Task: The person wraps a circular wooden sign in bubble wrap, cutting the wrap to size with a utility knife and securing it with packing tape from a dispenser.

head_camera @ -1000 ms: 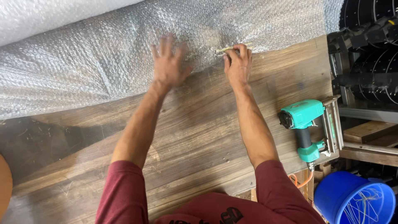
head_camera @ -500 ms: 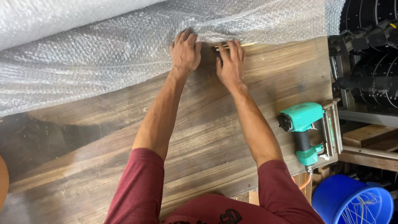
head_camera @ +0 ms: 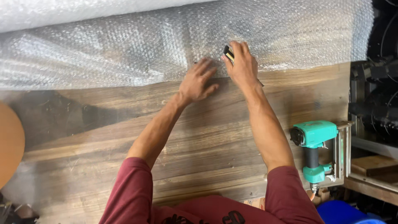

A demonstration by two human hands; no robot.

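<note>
A wide sheet of bubble wrap (head_camera: 124,54) lies unrolled over the far half of a dark wooden table (head_camera: 207,141). My left hand (head_camera: 198,81) rests flat on the sheet's near edge with its fingers spread. Just to the right of it, my right hand (head_camera: 242,64) grips a small black and yellow utility knife (head_camera: 228,53) and holds it against the bubble wrap a little past the edge. Both forearms reach up from the bottom of the view in dark red sleeves.
A teal pneumatic stapler (head_camera: 317,147) lies at the table's right edge. Black parts on a rack (head_camera: 375,74) stand to the right. The rim of a blue bucket (head_camera: 344,211) shows at the bottom right, and a round brown disc (head_camera: 10,143) at the left.
My left hand slid right along the wrap's edge to sit beside my right hand. My right hand moved up from the edge onto the bubble wrap with the knife.
</note>
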